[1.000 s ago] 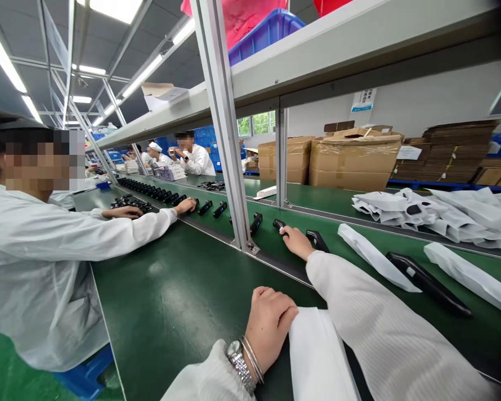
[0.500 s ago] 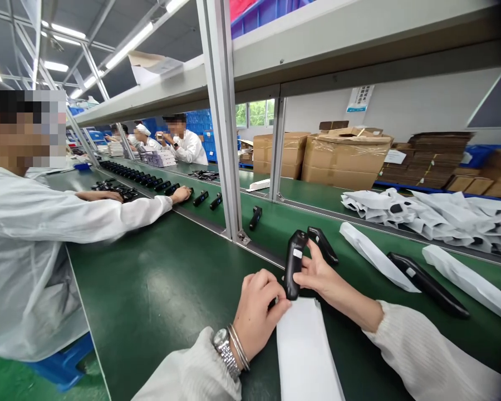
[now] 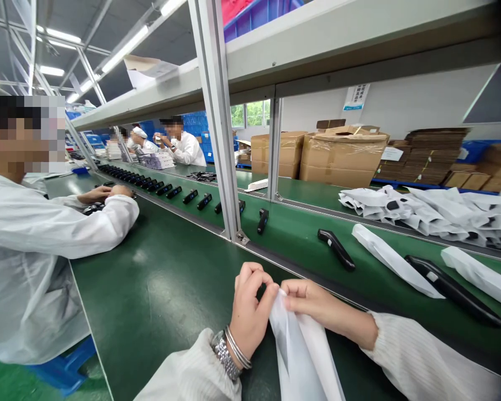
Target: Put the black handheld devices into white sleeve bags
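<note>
My left hand (image 3: 253,312) and my right hand (image 3: 317,303) meet just in front of the belt's near rail. Thumb and fingers of both pinch the top end of a white translucent bag (image 3: 292,345), which hangs down toward the bottom edge of the view. No black device shows between my fingers; whether one is inside the bag I cannot tell. Beyond my right hand a bent black handheld device (image 3: 337,250) lies on the green belt. Right of it are a filled-looking white bag (image 3: 394,260), another black device (image 3: 455,289) and a second white bag (image 3: 480,275).
A metal post (image 3: 219,122) rises from the rail left of my hands. Many black devices (image 3: 190,196) line the belt. White wrapped items (image 3: 426,214) are heaped at the far right. On the left a co-worker in a white coat (image 3: 45,228) sits with hands together. Cardboard boxes (image 3: 338,159) stand behind.
The black device that was between my hands is out of sight, and both hands now pinch the white bag. Belt items have shifted right. The co-worker's arm has drawn back from the belt.
</note>
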Motion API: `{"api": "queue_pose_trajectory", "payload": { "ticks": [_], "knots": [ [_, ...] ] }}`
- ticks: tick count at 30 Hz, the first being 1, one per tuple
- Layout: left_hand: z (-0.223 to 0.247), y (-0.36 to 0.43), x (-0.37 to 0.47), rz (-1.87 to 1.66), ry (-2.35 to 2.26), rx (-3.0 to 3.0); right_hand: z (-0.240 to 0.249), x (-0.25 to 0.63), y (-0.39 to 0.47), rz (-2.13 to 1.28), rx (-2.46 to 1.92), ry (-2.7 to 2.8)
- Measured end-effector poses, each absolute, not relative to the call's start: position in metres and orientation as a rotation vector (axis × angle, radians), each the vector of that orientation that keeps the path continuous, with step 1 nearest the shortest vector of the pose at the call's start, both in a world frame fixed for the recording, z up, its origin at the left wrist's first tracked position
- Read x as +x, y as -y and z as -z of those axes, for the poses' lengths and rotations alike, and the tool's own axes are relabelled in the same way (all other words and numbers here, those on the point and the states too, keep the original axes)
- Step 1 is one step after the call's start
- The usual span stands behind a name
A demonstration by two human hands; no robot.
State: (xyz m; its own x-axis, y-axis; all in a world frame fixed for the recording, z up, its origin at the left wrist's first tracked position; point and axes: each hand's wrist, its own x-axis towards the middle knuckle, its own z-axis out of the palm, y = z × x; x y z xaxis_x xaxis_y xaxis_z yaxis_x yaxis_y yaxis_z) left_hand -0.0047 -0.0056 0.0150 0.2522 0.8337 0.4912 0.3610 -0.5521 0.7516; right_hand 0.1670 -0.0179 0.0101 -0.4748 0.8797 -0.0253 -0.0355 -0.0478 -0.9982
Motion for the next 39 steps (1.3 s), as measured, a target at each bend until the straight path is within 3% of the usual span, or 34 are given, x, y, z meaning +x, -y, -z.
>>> {"api": "queue_pose_trajectory", "payload": {
  "ticks": [3, 8, 16, 27, 39],
  "knots": [
    [-0.012, -0.002, -0.006, -1.203, -1.158, 1.992, -0.017, 0.178, 0.004, -1.422, -1.061, 1.419],
    [-0.007, -0.011, -0.011, -0.903, -1.325, 2.157, -0.044, 0.227, -0.058, -0.603, -1.361, 1.419],
    [-0.002, -0.008, -0.007, -0.689, -1.259, 2.214, -0.057, 0.271, -0.144, -0.123, -1.56, 1.517],
    [0.0, -0.004, -0.004, -0.764, -1.183, 2.401, -0.009, 0.147, -0.191, -0.287, -1.595, 2.106],
    [0.0, -0.004, -0.001, -0.737, -1.166, 2.463, 0.009, 0.169, -0.206, -0.729, -1.632, 1.589]
  ]
}}
